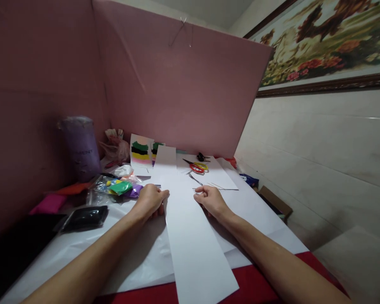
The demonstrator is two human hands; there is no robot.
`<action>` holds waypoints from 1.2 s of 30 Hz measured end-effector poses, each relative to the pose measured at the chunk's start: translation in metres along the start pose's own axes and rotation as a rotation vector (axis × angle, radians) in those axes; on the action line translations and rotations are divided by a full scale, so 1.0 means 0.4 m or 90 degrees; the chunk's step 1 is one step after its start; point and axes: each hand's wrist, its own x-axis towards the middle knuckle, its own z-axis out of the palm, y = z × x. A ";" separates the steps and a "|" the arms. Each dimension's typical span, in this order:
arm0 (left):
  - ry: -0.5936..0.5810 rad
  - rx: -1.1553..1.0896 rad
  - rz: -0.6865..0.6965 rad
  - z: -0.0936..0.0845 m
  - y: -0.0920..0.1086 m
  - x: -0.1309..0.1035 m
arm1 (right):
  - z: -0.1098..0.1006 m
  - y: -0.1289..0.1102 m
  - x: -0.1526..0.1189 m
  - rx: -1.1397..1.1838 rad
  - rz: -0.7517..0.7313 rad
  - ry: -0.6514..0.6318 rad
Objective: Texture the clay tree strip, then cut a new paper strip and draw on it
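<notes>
A long white strip of paper [193, 236] runs from near my body toward the back of the table. My left hand [151, 200] pinches its left edge, thumb on top and fingers curled beneath. On the opposite edge my right hand [210, 199] grips the paper, thumb and fingers closed together. Beyond the hands the strip continues upward to a pale far end [164, 158]. Scissors with red and yellow handles [199, 167] lie on white paper past my right hand. Thin dark strips [195, 179] rest close to that hand.
To the left are bags of coloured clay [122, 187], a black packet [85, 218] and a purple cylinder [81, 147]. Striped colour cards [141, 150] lean at the back. A pink board [177, 93] stands behind the table. A cardboard box [275, 200] sits beyond the right edge.
</notes>
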 end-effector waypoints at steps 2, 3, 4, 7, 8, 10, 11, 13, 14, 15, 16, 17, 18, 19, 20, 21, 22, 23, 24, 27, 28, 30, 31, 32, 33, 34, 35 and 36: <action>0.008 0.005 0.006 -0.002 -0.006 0.006 | 0.002 0.001 0.002 -0.044 -0.013 0.013; 0.033 0.010 0.026 -0.003 -0.008 0.007 | 0.002 0.000 0.002 -0.057 -0.013 0.015; 0.078 0.023 0.061 -0.004 -0.010 0.007 | 0.002 -0.002 0.001 -0.065 -0.010 0.015; 0.232 0.140 0.216 0.001 -0.010 -0.002 | 0.002 -0.010 -0.003 -0.075 0.009 0.002; 0.249 0.195 0.266 0.006 -0.008 -0.007 | 0.003 -0.012 -0.004 -0.081 0.014 -0.002; 0.195 0.285 0.349 0.020 -0.003 -0.019 | 0.003 -0.014 -0.004 -0.098 0.016 -0.010; 0.149 0.316 0.395 0.029 -0.001 -0.024 | 0.004 -0.013 -0.003 -0.110 0.012 -0.011; 0.048 0.369 0.483 0.048 -0.001 -0.034 | 0.006 -0.006 -0.001 -0.135 -0.011 -0.006; -0.006 0.396 0.510 0.056 -0.003 -0.037 | 0.007 -0.001 0.001 -0.148 -0.028 0.003; -0.057 0.423 0.523 0.064 -0.007 -0.040 | 0.007 0.005 0.004 -0.162 -0.047 0.013; -0.101 0.448 0.524 0.069 -0.010 -0.042 | 0.007 0.011 0.006 -0.177 -0.066 0.023; -0.135 0.468 0.517 0.073 -0.014 -0.044 | 0.006 0.017 0.008 -0.193 -0.087 0.034; -0.161 0.484 0.510 0.075 -0.017 -0.045 | 0.004 0.022 0.010 -0.206 -0.109 0.044; -0.177 0.496 0.506 0.075 -0.020 -0.044 | 0.000 0.027 0.012 -0.213 -0.129 0.054; -0.186 0.506 0.508 0.073 -0.021 -0.044 | -0.005 0.030 0.015 -0.212 -0.146 0.067; -0.190 0.513 0.512 0.071 -0.021 -0.042 | -0.011 0.032 0.018 -0.202 -0.157 0.084; -0.195 0.518 0.516 0.068 -0.021 -0.040 | -0.018 0.032 0.021 -0.183 -0.157 0.108; -0.200 0.520 0.519 0.065 -0.020 -0.037 | -0.025 0.031 0.025 -0.158 -0.148 0.134; -0.206 0.519 0.522 0.062 -0.020 -0.035 | -0.032 0.029 0.029 -0.132 -0.131 0.163; -0.223 0.513 0.531 0.056 -0.023 -0.027 | -0.047 0.021 0.040 -0.050 -0.066 0.224; -0.225 0.512 0.535 0.055 -0.025 -0.025 | -0.048 0.020 0.042 -0.027 -0.050 0.229; -0.216 0.514 0.545 0.056 -0.029 -0.022 | -0.046 0.021 0.043 0.000 -0.043 0.217; -0.201 0.517 0.548 0.057 -0.031 -0.021 | -0.043 0.023 0.043 0.001 -0.054 0.203; -0.178 0.522 0.549 0.057 -0.031 -0.020 | -0.040 0.026 0.042 -0.006 -0.074 0.188; -0.150 0.529 0.549 0.057 -0.031 -0.018 | -0.036 0.029 0.041 -0.018 -0.099 0.173; -0.124 0.538 0.550 0.056 -0.031 -0.016 | -0.033 0.032 0.040 -0.035 -0.125 0.159; -0.102 0.546 0.550 0.053 -0.029 -0.014 | -0.030 0.034 0.039 -0.052 -0.149 0.148; -0.088 0.551 0.551 0.051 -0.028 -0.012 | -0.028 0.036 0.038 -0.067 -0.168 0.140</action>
